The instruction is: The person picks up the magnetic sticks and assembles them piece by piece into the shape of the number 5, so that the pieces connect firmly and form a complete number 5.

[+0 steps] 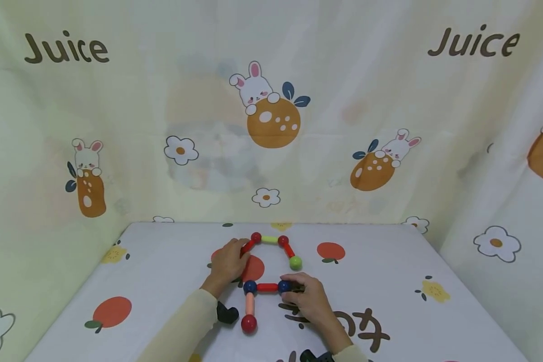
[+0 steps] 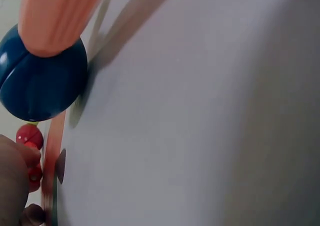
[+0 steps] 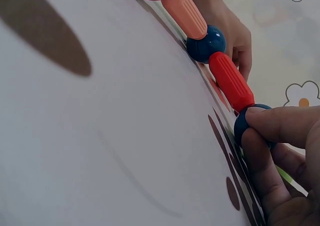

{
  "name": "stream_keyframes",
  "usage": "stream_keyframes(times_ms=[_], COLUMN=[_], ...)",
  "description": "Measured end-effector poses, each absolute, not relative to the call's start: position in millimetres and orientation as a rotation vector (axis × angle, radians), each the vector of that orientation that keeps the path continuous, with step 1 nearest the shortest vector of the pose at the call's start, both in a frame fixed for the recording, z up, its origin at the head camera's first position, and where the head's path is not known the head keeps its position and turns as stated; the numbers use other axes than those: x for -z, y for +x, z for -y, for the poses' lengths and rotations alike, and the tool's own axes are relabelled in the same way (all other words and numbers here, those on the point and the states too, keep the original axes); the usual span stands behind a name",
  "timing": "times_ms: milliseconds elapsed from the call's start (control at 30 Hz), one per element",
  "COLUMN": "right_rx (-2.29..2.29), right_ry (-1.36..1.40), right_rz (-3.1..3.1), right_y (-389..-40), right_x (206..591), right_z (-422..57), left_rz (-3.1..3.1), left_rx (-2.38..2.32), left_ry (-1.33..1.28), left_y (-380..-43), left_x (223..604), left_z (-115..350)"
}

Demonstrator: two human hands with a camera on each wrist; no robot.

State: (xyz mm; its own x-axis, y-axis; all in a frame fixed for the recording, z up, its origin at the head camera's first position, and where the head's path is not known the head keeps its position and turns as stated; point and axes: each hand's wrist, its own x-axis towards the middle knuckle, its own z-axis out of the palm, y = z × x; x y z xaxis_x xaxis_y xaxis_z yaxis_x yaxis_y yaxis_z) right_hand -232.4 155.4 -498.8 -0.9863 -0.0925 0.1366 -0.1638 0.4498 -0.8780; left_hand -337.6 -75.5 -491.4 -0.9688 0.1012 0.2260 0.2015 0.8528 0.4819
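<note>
Two chains of magnetic rods and balls lie on the table. In the far one, a yellow-green rod (image 1: 269,240) joins two red balls (image 1: 283,241), and a red rod (image 1: 289,250) runs to a lime-green ball (image 1: 295,263). My left hand (image 1: 228,262) grips the left red rod (image 1: 249,246) near its lower end, which the fingers hide. In the near chain, a salmon rod (image 1: 250,304) links a large red ball (image 1: 249,324) to a blue ball (image 1: 250,287), followed by a red rod (image 1: 267,287). My right hand (image 1: 308,295) pinches the blue ball (image 3: 245,126) at its right end.
The white tablecloth (image 1: 163,281) carries printed fruit and lettering. Behind it hangs a cloth backdrop (image 1: 217,176) with rabbits and flowers. Black devices sit by the left wrist (image 1: 228,314) and the right wrist (image 1: 314,356).
</note>
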Motion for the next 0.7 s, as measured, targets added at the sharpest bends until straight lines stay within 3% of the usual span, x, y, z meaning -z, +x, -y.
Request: stream_keyframes(times_ms=[700], right_rx=[-1.584], right_ry=[0.226], right_rz=[2.618], right_y=[-231.2], right_x=[500.2], right_z=[-154.9], left_rz=[2.972], left_rx=[0.570], left_ry=[-0.285], left_y=[-342.1], left_x=[484.4], left_z=[71.9])
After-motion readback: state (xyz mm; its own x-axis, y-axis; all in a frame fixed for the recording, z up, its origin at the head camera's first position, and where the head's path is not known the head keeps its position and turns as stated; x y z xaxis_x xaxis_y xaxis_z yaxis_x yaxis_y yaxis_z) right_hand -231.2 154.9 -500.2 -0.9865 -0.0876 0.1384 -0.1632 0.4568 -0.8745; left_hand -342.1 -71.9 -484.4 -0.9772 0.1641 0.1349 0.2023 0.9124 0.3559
